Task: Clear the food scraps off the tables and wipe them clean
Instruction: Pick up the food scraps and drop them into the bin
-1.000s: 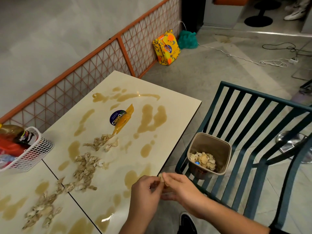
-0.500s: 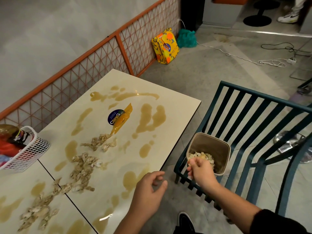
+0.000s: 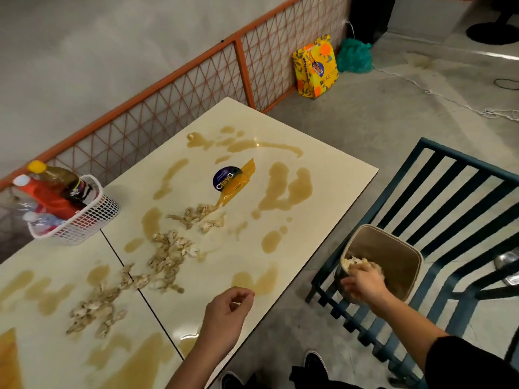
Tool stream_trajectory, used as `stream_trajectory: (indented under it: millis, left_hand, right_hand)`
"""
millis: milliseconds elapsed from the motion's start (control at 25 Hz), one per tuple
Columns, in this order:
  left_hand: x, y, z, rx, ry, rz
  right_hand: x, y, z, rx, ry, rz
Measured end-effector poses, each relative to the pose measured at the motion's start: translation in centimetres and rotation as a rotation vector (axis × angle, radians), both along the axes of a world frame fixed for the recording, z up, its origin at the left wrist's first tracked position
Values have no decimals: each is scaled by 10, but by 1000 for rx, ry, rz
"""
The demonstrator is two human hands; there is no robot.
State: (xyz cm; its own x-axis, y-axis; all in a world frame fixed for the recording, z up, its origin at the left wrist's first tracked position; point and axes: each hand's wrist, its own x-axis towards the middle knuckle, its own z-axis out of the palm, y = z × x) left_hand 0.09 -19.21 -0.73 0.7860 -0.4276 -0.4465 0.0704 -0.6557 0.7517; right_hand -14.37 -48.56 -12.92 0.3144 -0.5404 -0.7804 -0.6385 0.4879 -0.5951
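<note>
Your right hand [image 3: 365, 284] dipped into the part-filled bin [image 3: 400, 262], grip unclear, left hand [image 3: 224, 310] loosely curled, empty; most scraps [image 3: 168, 254] and all spills [image 3: 286, 186] lay uncleared on the counter [image 3: 339, 175].

"ClavG", white letters on round dark-blue sticker [image 3: 224, 178], centre of table [image 3: 331, 175]. Yellow bag [image 3: 314, 69] on floor past table's far corner: only "…KETS" legible. Bottle labels [image 3: 74, 189] at table's left edge: too blurred.
</note>
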Motion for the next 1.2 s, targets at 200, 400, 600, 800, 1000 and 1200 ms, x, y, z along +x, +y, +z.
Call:
stream_trajectory:
  millis: [200, 400, 600, 800, 1000, 1200]
  left_hand:
    - [24, 55, 3, 0, 15, 140]
    - [47, 133, 4, -6, 46, 249]
    - [46, 212, -3, -34, 83, 378]
    - [43, 297, -12, -1, 116, 485]
    - [43, 353, -20, 29, 116, 532]
    - [63, 387, -34, 48, 121, 499]
  right_hand:
    - [77, 93, 45, -273, -122, 507]
    - [163, 189, 65, -583, -241, 1155]
    - [241, 244, 32, -788, -88, 1538]
    - [311, 256, 10, -794, 119, 1518]
    - [332, 261, -6, -940, 103, 1322]
    - [304, 297, 9, -766, -56, 924]
